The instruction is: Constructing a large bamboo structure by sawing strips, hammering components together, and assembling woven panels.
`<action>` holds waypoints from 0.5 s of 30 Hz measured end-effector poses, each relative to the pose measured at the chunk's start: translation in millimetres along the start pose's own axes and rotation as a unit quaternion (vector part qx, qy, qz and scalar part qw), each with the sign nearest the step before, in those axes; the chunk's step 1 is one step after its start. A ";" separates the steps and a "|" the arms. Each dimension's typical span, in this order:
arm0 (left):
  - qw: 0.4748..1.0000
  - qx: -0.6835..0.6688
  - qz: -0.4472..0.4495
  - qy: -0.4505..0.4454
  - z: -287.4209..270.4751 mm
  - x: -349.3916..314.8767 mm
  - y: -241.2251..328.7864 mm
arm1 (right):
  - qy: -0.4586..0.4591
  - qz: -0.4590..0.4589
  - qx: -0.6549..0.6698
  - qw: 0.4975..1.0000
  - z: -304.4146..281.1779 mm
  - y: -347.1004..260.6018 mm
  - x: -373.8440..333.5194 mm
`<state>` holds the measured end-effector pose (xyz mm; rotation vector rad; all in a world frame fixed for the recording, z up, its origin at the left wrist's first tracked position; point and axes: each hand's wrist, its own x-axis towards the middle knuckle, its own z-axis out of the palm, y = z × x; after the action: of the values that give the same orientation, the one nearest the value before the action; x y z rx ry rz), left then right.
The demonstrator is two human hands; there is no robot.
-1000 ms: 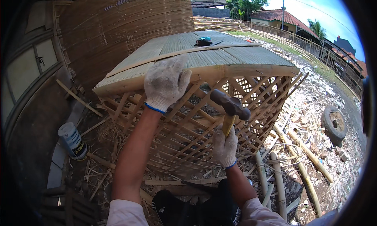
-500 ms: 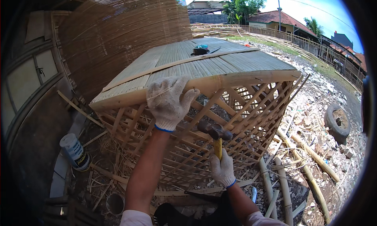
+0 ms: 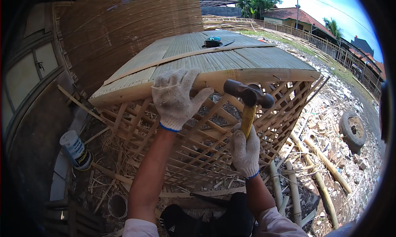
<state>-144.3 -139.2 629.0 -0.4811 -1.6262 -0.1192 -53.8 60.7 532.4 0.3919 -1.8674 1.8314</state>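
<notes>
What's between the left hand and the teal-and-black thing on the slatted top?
A thin wooden strip, lying across the slatted top, between the left hand at the front beam and the teal-and-black thing. Head view shows it.

Here's the left hand (image 3: 175,97), gloved, laid over the pale front rail (image 3: 216,77); the right hand (image 3: 245,152), gloved too, grips the hammer (image 3: 250,97) by its yellow handle (image 3: 248,120), held up before the lattice (image 3: 201,151); a teal-and-black tool (image 3: 213,42) sits on the slatted top (image 3: 255,59); off right, a tyre (image 3: 346,132) among rubble (image 3: 319,117).
</notes>
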 end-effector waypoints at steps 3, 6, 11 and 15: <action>1.000 0.005 -0.005 -0.023 -3.3 4.6 2.2 | 0.001 -0.011 -0.001 1.000 -8.4 10.0 -11.3; 1.000 -0.009 -0.012 -0.028 -1.6 2.8 -0.3 | 0.005 0.008 -0.025 1.000 -13.4 10.9 -23.7; 1.000 0.006 0.011 0.020 2.4 0.5 0.6 | -0.024 0.005 -0.090 0.996 -24.3 20.2 -35.7; 1.000 0.007 0.001 0.008 0.5 1.9 3.5 | -0.016 -0.003 -0.116 0.993 -24.2 22.5 -32.5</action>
<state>-143.5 -135.5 630.1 -0.4705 -1.6108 -0.1104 -35.0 81.7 495.6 0.3456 -2.0697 1.5896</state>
